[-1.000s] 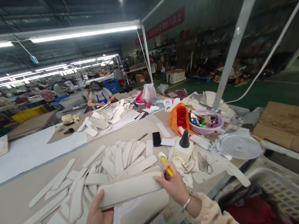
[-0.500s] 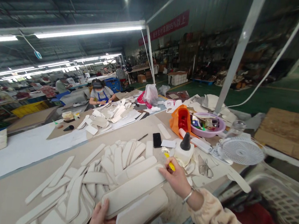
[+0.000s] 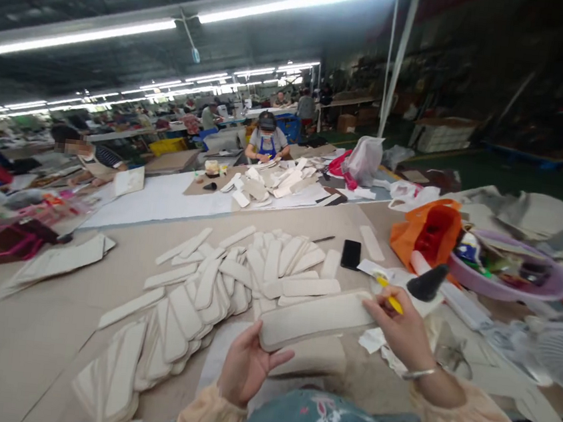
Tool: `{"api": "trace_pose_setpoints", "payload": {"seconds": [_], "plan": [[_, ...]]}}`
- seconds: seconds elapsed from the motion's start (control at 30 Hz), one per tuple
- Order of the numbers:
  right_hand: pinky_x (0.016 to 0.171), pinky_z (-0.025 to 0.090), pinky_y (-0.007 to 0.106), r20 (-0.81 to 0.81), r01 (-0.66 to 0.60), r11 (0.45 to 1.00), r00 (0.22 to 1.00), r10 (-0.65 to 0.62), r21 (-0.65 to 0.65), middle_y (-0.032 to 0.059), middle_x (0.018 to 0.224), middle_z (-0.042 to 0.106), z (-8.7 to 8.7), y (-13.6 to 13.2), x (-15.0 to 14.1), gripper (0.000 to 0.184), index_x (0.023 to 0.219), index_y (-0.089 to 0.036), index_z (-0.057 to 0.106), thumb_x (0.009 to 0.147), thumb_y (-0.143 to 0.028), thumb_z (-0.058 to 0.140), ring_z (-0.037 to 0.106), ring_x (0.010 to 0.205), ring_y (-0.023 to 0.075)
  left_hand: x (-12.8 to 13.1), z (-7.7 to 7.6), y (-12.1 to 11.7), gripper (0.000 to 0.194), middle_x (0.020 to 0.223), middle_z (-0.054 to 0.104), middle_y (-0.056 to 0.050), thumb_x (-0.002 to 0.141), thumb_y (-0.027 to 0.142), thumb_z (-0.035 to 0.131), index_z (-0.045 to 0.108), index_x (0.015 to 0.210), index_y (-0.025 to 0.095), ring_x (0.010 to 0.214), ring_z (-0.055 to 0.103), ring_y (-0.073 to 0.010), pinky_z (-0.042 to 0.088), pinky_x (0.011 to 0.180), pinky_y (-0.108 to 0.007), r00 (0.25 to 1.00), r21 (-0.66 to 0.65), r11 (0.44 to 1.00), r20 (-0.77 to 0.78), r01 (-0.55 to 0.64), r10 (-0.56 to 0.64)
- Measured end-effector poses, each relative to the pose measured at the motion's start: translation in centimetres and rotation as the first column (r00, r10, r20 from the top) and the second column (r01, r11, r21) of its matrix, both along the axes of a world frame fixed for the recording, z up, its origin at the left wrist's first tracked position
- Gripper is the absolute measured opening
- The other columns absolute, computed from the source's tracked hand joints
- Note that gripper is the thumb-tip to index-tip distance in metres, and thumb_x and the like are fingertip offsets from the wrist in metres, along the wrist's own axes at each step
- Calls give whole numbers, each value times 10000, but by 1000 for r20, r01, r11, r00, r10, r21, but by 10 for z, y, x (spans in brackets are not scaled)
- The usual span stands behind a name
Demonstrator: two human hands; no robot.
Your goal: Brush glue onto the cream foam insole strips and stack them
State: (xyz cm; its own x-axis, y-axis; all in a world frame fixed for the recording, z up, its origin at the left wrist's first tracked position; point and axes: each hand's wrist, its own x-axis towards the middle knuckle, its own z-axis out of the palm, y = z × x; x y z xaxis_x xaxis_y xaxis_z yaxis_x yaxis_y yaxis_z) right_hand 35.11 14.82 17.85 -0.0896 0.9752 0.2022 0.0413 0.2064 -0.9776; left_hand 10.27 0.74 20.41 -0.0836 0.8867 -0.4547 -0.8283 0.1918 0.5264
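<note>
A long pale strip with rounded corners [image 3: 318, 319] spans between both my hands above the table. My left hand [image 3: 250, 362] holds the strip's left end, with the thumb on top and a finger stretched out below. At the other end, my right hand [image 3: 403, 321] touches the strip with its fingertips while gripping a slim yellow tool [image 3: 394, 304]. The tool's exact kind is unclear; its far end lies near a white card [image 3: 373, 268]. More pale pieces [image 3: 329, 358] lie under the strip. Beyond it spreads a heap of similar strips [image 3: 208, 280].
A black phone [image 3: 351, 254], a bottle's dark cone cap [image 3: 427, 282], an orange bag [image 3: 423, 232] and a purple basin [image 3: 505, 288] stand to the right. Scissors [image 3: 455, 353] and a white fan [image 3: 562, 341] are near the right edge. A co-worker [image 3: 269, 139] sits across the table.
The camera view has swung rightward-tilted to more level and leftward, so the scene sits further right. The strip is still between both hands; my left hand's fingers are now more spread.
</note>
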Motion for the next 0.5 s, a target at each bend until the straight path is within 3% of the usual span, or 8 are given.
{"api": "trace_pose_setpoints", "payload": {"seconds": [0.17, 0.5], "plan": [[548, 420, 236, 12, -17, 1000, 1000, 17, 1, -33, 698, 460, -4, 4, 2, 341, 804, -238, 423, 665, -394, 693, 469, 595, 122, 6, -6, -5, 212, 996, 655, -103, 772, 217, 574, 617, 953, 114, 931, 606, -235, 525, 763, -411, 989, -33, 996, -127, -77, 73], [521, 402, 229, -4, -38, 999, 999, 38, -10, -42, 673, 450, -2, 14, -3, 336, 777, -232, 417, 663, -376, 697, 469, 575, 115, 10, -3, -7, 188, 986, 662, -89, 778, 218, 574, 629, 931, 124, 904, 610, -210, 541, 739, -392, 982, -8, 997, -171, -77, 74]]}}
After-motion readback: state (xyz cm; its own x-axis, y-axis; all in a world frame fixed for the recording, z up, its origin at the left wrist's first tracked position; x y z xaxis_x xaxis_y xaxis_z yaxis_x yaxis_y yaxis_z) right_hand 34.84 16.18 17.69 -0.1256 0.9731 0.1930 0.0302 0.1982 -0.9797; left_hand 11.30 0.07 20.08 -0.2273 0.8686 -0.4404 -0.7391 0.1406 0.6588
